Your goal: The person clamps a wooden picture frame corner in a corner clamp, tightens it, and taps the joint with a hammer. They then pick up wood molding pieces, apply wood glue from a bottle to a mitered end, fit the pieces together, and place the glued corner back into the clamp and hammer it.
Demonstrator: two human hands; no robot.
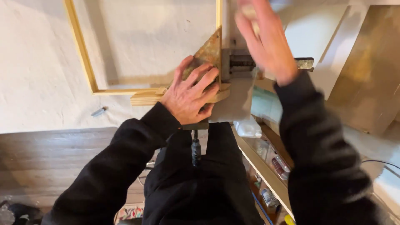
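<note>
Here: one left hand [189,93] flat on one corner clamp [216,62]; right hand [266,39] blurred.

The raised right hand [266,39] is motion-blurred — its fingertips run off the top edge, and whatever pale thing it grips cannot be told. The spread left hand [192,93] hides the near corner of the pale wooden frame [83,58], whose far part is cut off.
</note>
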